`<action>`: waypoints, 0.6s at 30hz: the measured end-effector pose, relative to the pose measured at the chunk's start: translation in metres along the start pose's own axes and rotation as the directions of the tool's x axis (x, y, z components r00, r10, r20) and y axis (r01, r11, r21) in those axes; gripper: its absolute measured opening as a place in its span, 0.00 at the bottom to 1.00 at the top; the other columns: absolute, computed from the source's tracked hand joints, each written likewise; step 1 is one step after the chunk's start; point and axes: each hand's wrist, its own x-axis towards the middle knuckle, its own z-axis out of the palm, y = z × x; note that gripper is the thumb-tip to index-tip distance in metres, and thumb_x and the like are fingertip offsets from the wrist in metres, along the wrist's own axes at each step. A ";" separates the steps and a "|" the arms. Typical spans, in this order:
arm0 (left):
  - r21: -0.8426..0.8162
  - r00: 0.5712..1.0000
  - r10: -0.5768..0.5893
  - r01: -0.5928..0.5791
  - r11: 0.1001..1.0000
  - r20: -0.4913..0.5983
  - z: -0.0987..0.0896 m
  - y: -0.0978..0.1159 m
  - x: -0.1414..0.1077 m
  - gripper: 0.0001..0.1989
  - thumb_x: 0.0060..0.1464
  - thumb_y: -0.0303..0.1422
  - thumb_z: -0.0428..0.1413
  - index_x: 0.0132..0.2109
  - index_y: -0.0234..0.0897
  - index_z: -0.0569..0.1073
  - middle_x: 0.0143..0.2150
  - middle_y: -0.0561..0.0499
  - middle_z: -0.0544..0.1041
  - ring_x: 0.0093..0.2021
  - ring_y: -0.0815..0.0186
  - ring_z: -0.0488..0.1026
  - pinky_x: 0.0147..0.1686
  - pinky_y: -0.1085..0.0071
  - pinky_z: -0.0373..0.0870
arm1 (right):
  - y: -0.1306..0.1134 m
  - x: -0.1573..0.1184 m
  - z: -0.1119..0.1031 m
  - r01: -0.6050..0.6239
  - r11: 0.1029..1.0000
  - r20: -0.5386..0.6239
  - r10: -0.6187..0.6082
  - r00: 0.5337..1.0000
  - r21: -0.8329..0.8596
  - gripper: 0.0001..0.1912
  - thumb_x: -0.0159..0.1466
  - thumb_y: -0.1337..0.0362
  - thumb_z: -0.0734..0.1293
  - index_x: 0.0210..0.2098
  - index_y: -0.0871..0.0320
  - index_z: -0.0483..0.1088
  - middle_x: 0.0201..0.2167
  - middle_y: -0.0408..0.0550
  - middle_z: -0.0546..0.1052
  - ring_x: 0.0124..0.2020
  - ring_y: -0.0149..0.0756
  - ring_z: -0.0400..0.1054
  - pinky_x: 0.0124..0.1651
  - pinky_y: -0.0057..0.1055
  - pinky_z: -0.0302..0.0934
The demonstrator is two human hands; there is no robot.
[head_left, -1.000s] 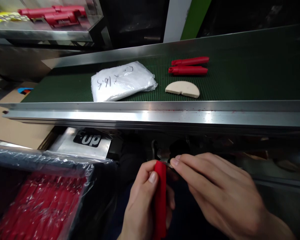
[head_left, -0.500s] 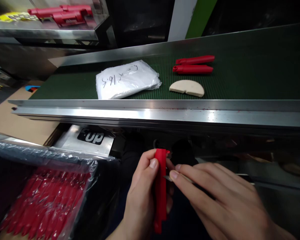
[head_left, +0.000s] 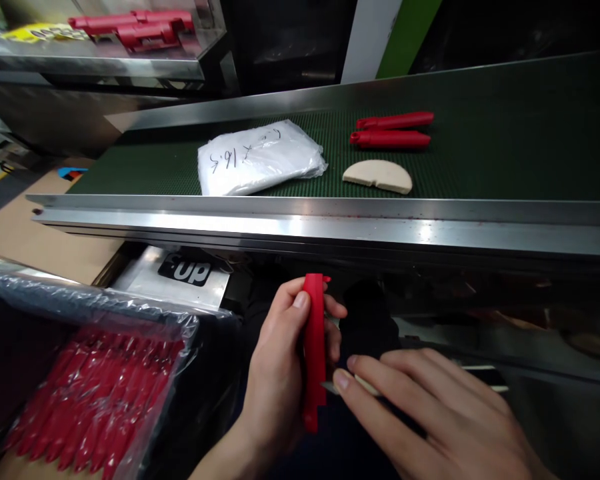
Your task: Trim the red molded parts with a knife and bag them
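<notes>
My left hand (head_left: 281,357) is wrapped round a long red plastic part (head_left: 314,343), which it holds nearly upright below the conveyor's front rail. My right hand (head_left: 430,407) pinches a slim knife (head_left: 329,386) with a pointed metal blade and a pale handle that is mostly covered by the fingers. The blade tip is at the right edge of the red part, near its lower end. Two similar red parts (head_left: 391,139) lie side by side on the green conveyor belt.
On the green belt (head_left: 150,160) sit a white plastic-wrapped packet (head_left: 260,160) with handwriting and a beige half-round piece (head_left: 379,176). A metal rail (head_left: 290,223) edges the belt. At lower left, a plastic-lined box (head_left: 190,327) holds rows of red parts. More red pieces (head_left: 135,30) rest on a shelf.
My left hand has raised the red part slightly. The knife in my right hand has moved down along its edge, from about the middle to near the lower end.
</notes>
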 end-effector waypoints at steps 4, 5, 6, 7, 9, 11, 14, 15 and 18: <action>-0.049 0.999 -0.043 0.042 0.998 -0.008 0.003 0.002 0.005 0.11 0.65 0.40 0.47 0.47 0.40 0.67 0.39 0.48 0.72 0.26 0.69 0.63 0.18 0.79 0.60 | -0.004 0.000 -0.001 -0.017 0.998 -0.018 0.018 1.000 0.055 0.13 0.68 0.73 0.61 0.42 0.57 0.77 0.39 0.44 0.80 0.32 0.35 0.72 0.32 0.33 0.63; -0.060 0.999 -0.040 0.039 0.997 -0.010 0.003 0.003 0.006 0.11 0.65 0.41 0.47 0.47 0.40 0.67 0.39 0.48 0.72 0.26 0.69 0.62 0.17 0.79 0.59 | -0.003 -0.001 -0.001 -0.030 0.994 -0.027 0.033 0.999 0.101 0.14 0.69 0.72 0.60 0.42 0.57 0.77 0.38 0.44 0.80 0.33 0.34 0.72 0.32 0.33 0.63; -0.063 1.000 -0.028 0.027 0.998 -0.010 0.004 0.004 0.006 0.11 0.65 0.41 0.48 0.46 0.40 0.67 0.39 0.48 0.72 0.26 0.69 0.61 0.16 0.79 0.59 | -0.001 -0.002 -0.003 -0.056 0.987 -0.036 0.062 0.997 0.148 0.14 0.69 0.72 0.59 0.42 0.57 0.76 0.39 0.45 0.80 0.34 0.34 0.72 0.34 0.32 0.64; -0.058 1.000 -0.015 0.015 0.998 -0.013 0.004 0.005 0.005 0.11 0.65 0.41 0.48 0.46 0.40 0.67 0.40 0.48 0.72 0.26 0.70 0.62 0.17 0.79 0.60 | 0.001 -0.003 -0.005 -0.086 0.978 -0.042 0.096 0.995 0.191 0.14 0.69 0.72 0.59 0.44 0.58 0.76 0.40 0.46 0.79 0.37 0.34 0.72 0.37 0.32 0.64; -0.021 1.000 -0.025 0.025 0.999 0.000 0.005 0.007 0.002 0.09 0.63 0.40 0.52 0.45 0.40 0.66 0.39 0.49 0.72 0.24 0.71 0.62 0.16 0.79 0.61 | 0.009 -0.003 -0.009 -0.161 0.962 -0.061 0.178 0.982 0.220 0.15 0.68 0.75 0.59 0.48 0.61 0.73 0.44 0.49 0.77 0.43 0.34 0.71 0.45 0.32 0.64; 0.031 0.996 -0.077 0.076 0.997 0.047 0.004 0.007 -0.003 0.10 0.60 0.38 0.56 0.45 0.41 0.66 0.33 0.52 0.72 0.20 0.73 0.62 0.16 0.80 0.60 | 0.018 -0.001 -0.012 -0.195 0.963 -0.074 0.212 0.975 0.185 0.17 0.65 0.80 0.60 0.50 0.63 0.72 0.46 0.52 0.75 0.47 0.34 0.69 0.50 0.31 0.62; 0.097 0.984 -0.145 0.135 0.986 0.100 0.003 0.006 -0.013 0.13 0.58 0.39 0.59 0.45 0.41 0.65 0.24 0.57 0.67 0.16 0.76 0.59 0.16 0.82 0.58 | 0.027 0.006 -0.013 -0.176 0.977 -0.083 0.186 0.979 0.123 0.19 0.64 0.80 0.61 0.52 0.65 0.72 0.47 0.53 0.74 0.46 0.37 0.68 0.48 0.34 0.61; 0.102 0.983 -0.159 0.149 0.984 0.095 0.003 0.005 -0.015 0.15 0.57 0.41 0.59 0.46 0.41 0.64 0.23 0.57 0.66 0.16 0.76 0.59 0.16 0.82 0.57 | 0.028 0.008 -0.012 -0.168 0.979 -0.080 0.178 0.981 0.117 0.19 0.64 0.79 0.61 0.52 0.64 0.71 0.47 0.53 0.74 0.46 0.38 0.67 0.47 0.35 0.61; 0.100 0.980 -0.192 0.186 0.978 0.060 0.002 0.004 -0.020 0.20 0.55 0.43 0.62 0.48 0.42 0.63 0.22 0.58 0.65 0.17 0.76 0.58 0.17 0.82 0.56 | 0.026 0.012 -0.011 -0.163 0.980 -0.088 0.173 0.981 0.115 0.22 0.64 0.79 0.61 0.55 0.62 0.70 0.49 0.54 0.73 0.46 0.42 0.67 0.45 0.39 0.61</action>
